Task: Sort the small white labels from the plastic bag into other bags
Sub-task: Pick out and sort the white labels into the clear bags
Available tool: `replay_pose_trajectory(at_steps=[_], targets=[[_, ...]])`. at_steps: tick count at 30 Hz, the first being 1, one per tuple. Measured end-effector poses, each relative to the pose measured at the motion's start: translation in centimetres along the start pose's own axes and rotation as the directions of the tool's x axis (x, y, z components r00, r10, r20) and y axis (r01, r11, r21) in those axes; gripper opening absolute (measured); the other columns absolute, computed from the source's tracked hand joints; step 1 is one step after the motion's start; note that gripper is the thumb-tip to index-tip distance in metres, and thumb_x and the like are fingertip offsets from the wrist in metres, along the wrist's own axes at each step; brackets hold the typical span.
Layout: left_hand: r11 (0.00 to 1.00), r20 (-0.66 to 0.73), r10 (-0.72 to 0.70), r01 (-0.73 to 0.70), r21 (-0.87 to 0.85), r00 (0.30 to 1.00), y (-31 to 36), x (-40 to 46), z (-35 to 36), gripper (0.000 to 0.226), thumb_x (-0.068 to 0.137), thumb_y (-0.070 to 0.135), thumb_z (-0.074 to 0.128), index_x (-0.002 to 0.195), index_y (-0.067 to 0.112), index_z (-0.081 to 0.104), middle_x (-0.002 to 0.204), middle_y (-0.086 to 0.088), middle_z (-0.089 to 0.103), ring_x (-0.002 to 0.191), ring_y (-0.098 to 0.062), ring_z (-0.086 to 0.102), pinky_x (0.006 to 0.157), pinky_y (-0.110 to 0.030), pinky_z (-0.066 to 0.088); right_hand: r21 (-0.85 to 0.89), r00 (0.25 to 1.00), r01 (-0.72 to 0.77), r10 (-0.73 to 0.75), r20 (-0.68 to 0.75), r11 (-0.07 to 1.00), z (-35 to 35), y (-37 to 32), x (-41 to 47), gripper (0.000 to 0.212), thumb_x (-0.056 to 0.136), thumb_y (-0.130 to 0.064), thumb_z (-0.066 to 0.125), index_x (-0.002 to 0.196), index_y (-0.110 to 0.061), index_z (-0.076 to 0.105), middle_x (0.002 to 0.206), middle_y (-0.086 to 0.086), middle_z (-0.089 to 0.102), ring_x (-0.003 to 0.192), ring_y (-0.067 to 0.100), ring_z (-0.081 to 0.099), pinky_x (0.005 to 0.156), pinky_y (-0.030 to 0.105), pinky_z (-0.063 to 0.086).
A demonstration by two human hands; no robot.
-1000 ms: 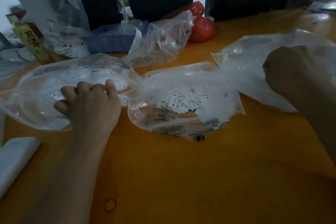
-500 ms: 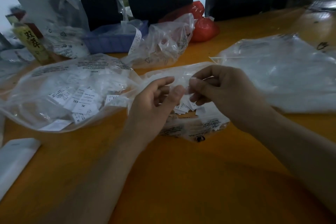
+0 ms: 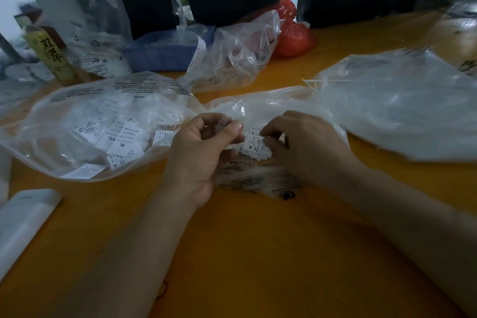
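fingers of both hands pinch closed: left hand [image 3: 201,147] on middle bag [image 3: 260,108], right hand [image 3: 304,144] on labels [image 3: 254,146].

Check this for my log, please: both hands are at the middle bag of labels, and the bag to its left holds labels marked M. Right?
Not quite. The head view shows the left hand and right hand at the middle bag, but the readable labels in the left bag say XL and XXL, not M. An M label lies in the middle bag.

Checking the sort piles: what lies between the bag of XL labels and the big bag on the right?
In the head view, the middle bag with loose labels, and both hands, left hand, right hand, working at it.
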State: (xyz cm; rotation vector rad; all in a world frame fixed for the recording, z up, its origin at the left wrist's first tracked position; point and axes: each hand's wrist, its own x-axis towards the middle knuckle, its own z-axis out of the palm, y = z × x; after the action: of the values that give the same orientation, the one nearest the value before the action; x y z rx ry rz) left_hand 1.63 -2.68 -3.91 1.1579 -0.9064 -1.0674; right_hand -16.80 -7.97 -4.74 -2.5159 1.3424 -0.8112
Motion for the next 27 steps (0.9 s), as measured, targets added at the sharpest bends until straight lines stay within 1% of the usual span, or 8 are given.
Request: replay_pose_trajectory(at_steps=[3,5,10,14,17,19,23,27], targets=[[1.0,0.009,-0.011,0.012,-0.018,1.0,-0.2,0.0,0.1,0.02,0.088,0.005,0.08,0.096,0.016,0.065,0.091,-0.002,0.08,0.086,-0.014,0.079,0.055,-0.017,0.055,-0.198,0.989,0.07,-0.043,0.139,0.978,0.9,-0.5,0.5,0.041,0.099,-0.05,0.057,0.132,-0.026,0.065,0.123,0.002,0.054,0.114,0.023,0.052,0.094,0.035,0.047],[1.0,0.019,-0.011,0.012,-0.028,1.0,-0.2,0.1,0.0,0.023,0.086,0.006,0.081,0.101,0.015,0.066,0.092,-0.003,0.081,0.088,-0.017,0.08,0.055,-0.017,0.055,-0.244,0.987,0.108,-0.075,0.138,0.964,0.9,-0.6,0.6,0.04,0.098,-0.052,0.057,0.124,-0.024,0.07,0.116,0.003,0.052,0.11,0.024,0.051,0.094,0.039,0.049],[0.989,0.037,-0.044,0.049,-0.139,0.998,-0.3,0.2,0.0,0.035,0.069,0.009,0.085,0.102,0.01,0.076,0.097,-0.012,0.081,0.09,-0.022,0.08,0.069,-0.019,0.061,-0.284,0.984,0.177,-0.159,0.086,0.942,0.9,-1.4,0.2,0.026,0.103,-0.032,0.051,0.106,-0.02,0.073,0.098,0.001,0.06,0.09,0.021,0.055,0.082,0.038,0.051],[0.973,0.046,-0.071,0.08,-0.218,0.996,-0.3,0.4,0.1,0.031,0.066,0.013,0.086,0.096,0.008,0.078,0.1,-0.014,0.081,0.095,-0.028,0.08,0.077,-0.023,0.062,-0.09,0.992,0.015,-0.026,-0.12,0.996,-0.2,-1.1,0.2,0.023,0.104,-0.034,0.051,0.108,-0.023,0.071,0.082,-0.004,0.071,0.068,0.015,0.064,0.068,0.036,0.056],[0.96,0.048,-0.085,0.094,-0.263,0.995,-0.2,0.4,0.1,0.017,0.073,0.017,0.083,0.088,0.01,0.08,0.096,-0.015,0.08,0.095,-0.029,0.08,0.077,-0.025,0.063,0.202,0.967,-0.086,0.13,-0.218,0.976,-1.1,-0.5,-0.4,0.017,0.102,-0.033,0.06,0.101,-0.024,0.074,0.07,-0.012,0.072,0.052,-0.001,0.062,0.051,0.01,0.048],[0.96,0.052,-0.101,0.111,-0.256,0.994,-0.1,0.2,0.1,0.016,0.076,0.017,0.08,0.091,0.01,0.079,0.096,-0.014,0.08,0.093,-0.027,0.08,0.072,-0.025,0.063,0.31,0.95,-0.106,0.188,-0.25,0.945,-1.5,-0.1,-0.8,0.024,0.101,-0.038,0.062,0.089,-0.023,0.076,0.063,-0.014,0.07,0.052,-0.008,0.061,0.047,0.004,0.041],[0.984,0.049,-0.106,0.112,-0.141,0.993,0.1,-0.1,0.1,0.021,0.076,0.022,0.08,0.095,0.017,0.076,0.101,-0.007,0.082,0.093,-0.018,0.08,0.051,-0.018,0.055,0.568,0.939,-0.126,0.283,-0.196,0.813,-2.1,0.3,-1.0,0.003,0.093,-0.032,0.074,0.091,-0.03,0.075,0.074,-0.02,0.074,0.064,-0.004,0.069,0.059,0.011,0.052],[0.993,0.025,-0.077,0.079,-0.087,0.997,0.2,-0.3,0.2,0.023,0.075,0.024,0.08,0.096,0.018,0.075,0.101,-0.005,0.082,0.093,-0.014,0.079,0.048,-0.017,0.051,0.609,0.942,-0.17,0.309,-0.131,0.775,-1.8,0.5,-0.8,0.041,0.09,-0.028,0.078,0.127,-0.032,0.06,0.082,-0.011,0.075,0.074,0.003,0.072,0.063,0.019,0.057]])
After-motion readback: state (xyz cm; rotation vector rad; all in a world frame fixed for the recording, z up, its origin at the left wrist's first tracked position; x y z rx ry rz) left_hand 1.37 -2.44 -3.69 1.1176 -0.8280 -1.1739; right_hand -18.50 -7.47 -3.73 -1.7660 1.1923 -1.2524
